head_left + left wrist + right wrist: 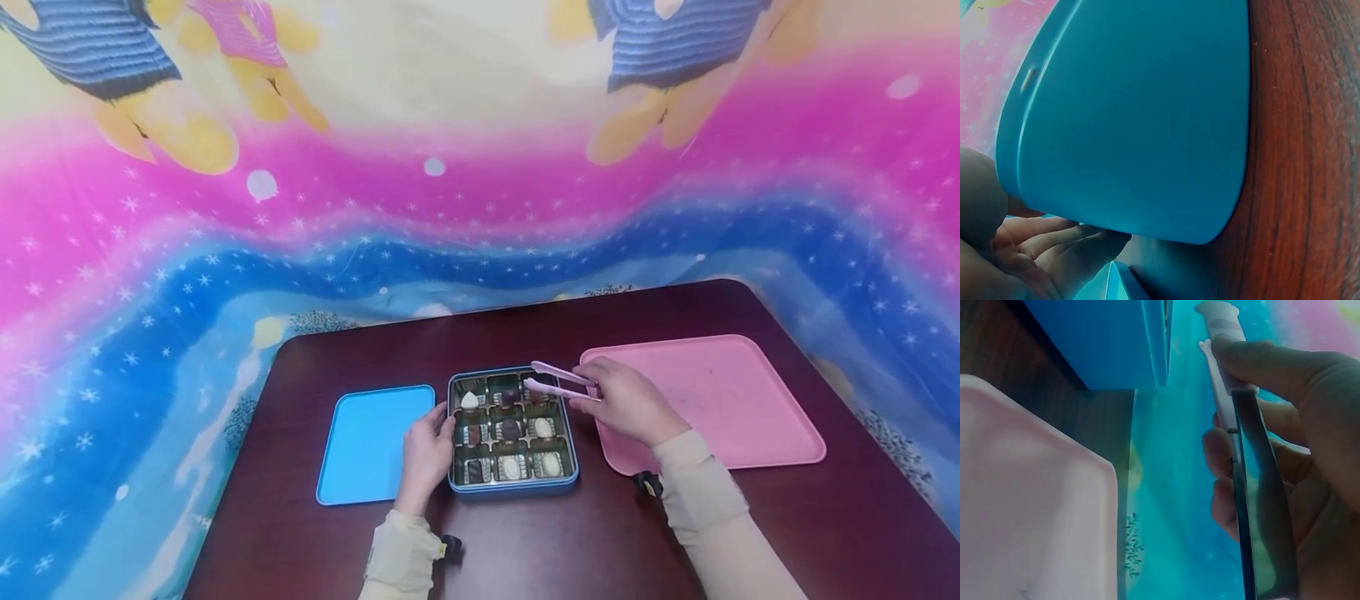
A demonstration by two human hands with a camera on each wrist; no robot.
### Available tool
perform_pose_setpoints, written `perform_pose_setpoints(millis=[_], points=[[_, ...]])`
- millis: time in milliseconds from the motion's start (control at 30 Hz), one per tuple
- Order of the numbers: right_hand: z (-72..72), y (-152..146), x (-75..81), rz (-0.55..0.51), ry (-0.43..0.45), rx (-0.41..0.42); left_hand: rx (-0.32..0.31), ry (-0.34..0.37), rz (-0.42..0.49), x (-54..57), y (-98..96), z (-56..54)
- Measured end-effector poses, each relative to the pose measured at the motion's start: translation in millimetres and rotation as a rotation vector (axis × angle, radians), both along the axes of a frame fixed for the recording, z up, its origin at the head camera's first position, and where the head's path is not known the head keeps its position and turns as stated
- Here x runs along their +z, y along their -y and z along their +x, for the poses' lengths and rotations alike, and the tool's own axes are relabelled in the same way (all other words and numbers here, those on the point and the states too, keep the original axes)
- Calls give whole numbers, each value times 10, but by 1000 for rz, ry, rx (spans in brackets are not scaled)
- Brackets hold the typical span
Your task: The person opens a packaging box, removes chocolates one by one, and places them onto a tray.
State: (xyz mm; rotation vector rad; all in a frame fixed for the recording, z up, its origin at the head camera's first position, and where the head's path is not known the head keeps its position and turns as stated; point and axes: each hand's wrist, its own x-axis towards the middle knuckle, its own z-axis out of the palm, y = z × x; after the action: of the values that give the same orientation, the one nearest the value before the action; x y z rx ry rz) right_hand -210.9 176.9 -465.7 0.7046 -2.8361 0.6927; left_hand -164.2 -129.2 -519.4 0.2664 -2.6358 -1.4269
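A blue tin [513,489] holds several chocolates [510,429], white, brown and dark, in a gold divided insert. My left hand [426,457] rests against the tin's left side. In the left wrist view its fingers [1069,247] lie fairly straight by the corner of the tin's blue wall [1135,125]. My right hand [626,400] grips pink-tipped tongs [558,390]; their two spread tips reach over the tin's far right compartments, close above a brown chocolate. The right wrist view shows the tongs' metal handle [1266,494] along the palm, with the thumb pressing the pink part.
A flat blue lid [367,446] lies on the dark wooden table [510,558], left of the tin. To the right is a large pink tray [720,400], partly under my right hand and sleeve. A printed cloth [450,192] hangs behind the table.
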Motion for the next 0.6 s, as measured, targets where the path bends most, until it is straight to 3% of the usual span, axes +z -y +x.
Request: perform_pose_setpoints(millis=[400, 600], points=[[-89, 210, 102, 107, -61, 69, 11, 12, 6, 4, 1, -3], [-131, 419, 214, 265, -39, 92, 0, -5, 2, -23, 0, -11]])
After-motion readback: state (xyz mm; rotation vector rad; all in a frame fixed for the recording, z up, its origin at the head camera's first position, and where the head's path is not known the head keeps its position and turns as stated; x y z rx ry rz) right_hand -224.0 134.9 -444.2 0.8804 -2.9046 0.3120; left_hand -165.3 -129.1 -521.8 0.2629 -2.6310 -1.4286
